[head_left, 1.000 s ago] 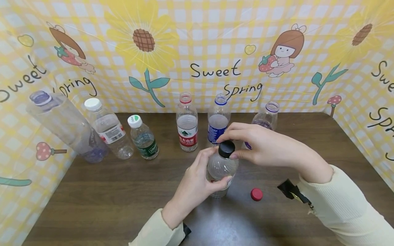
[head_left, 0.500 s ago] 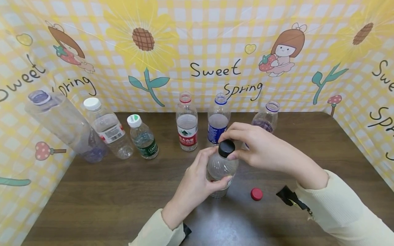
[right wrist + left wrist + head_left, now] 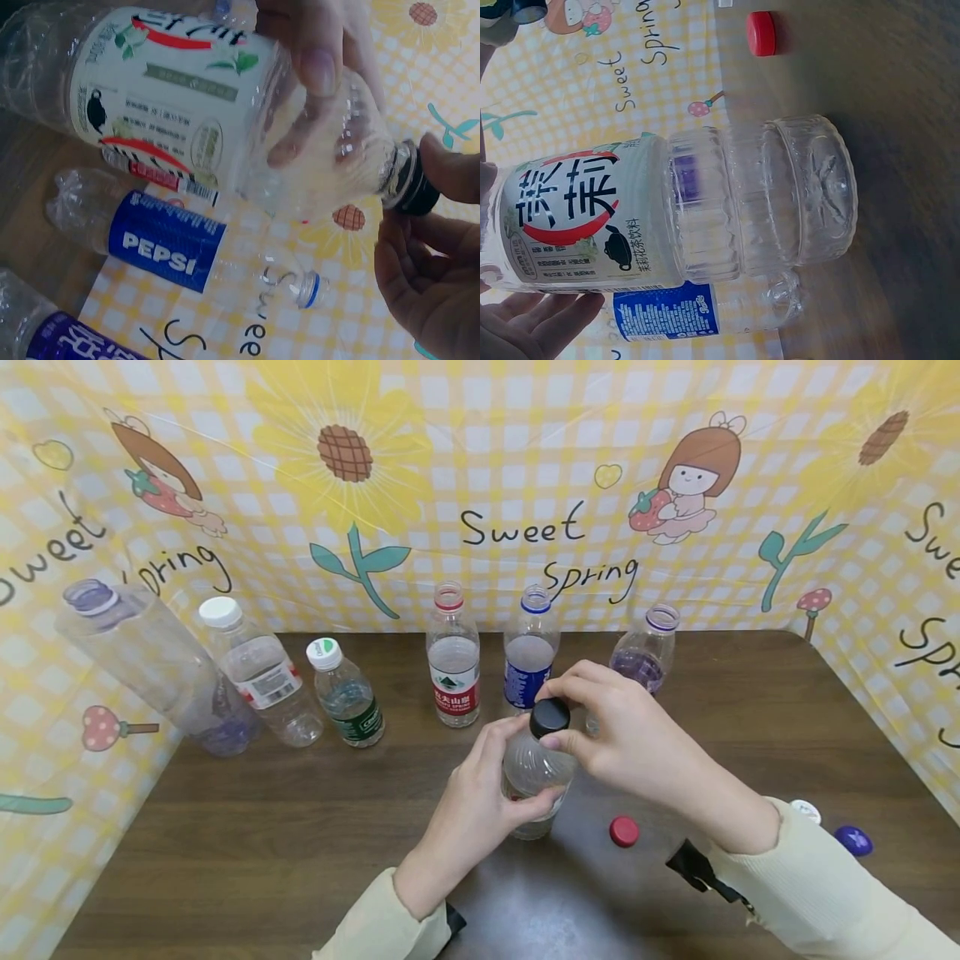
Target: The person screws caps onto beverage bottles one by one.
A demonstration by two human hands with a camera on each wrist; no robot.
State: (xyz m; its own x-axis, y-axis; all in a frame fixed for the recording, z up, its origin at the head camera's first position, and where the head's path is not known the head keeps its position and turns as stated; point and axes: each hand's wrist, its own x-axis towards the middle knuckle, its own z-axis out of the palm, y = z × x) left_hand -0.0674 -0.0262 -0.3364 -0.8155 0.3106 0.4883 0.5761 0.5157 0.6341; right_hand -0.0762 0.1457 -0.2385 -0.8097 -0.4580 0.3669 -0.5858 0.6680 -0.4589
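Observation:
A clear plastic bottle (image 3: pixel 536 764) stands upright on the table, its white label with large dark characters showing in the left wrist view. My left hand (image 3: pixel 480 785) grips it around the upper body, thumb on the near side. On its neck sits a black cap (image 3: pixel 550 718), which my right hand (image 3: pixel 626 727) pinches between thumb and fingers. The right wrist view shows the same cap (image 3: pixel 416 184) on the neck, with the thumb against it. Whether it is loose or tight, I cannot tell. A red cap (image 3: pixel 624 832) lies right of the bottle.
Uncapped bottles with a red label (image 3: pixel 454 681), a blue Pepsi label (image 3: pixel 528 664) and a purple label (image 3: pixel 641 664) stand behind. At left are a large tilted-looking bottle (image 3: pixel 161 668) and two white-capped bottles (image 3: pixel 262 672). White (image 3: pixel 806 812) and purple caps (image 3: pixel 853 840) lie far right.
My right hand has turned at the black cap, its wrist and forearm swinging nearer and slightly left. The white and purple caps have come into view beside the sleeve. My left hand keeps its grip.

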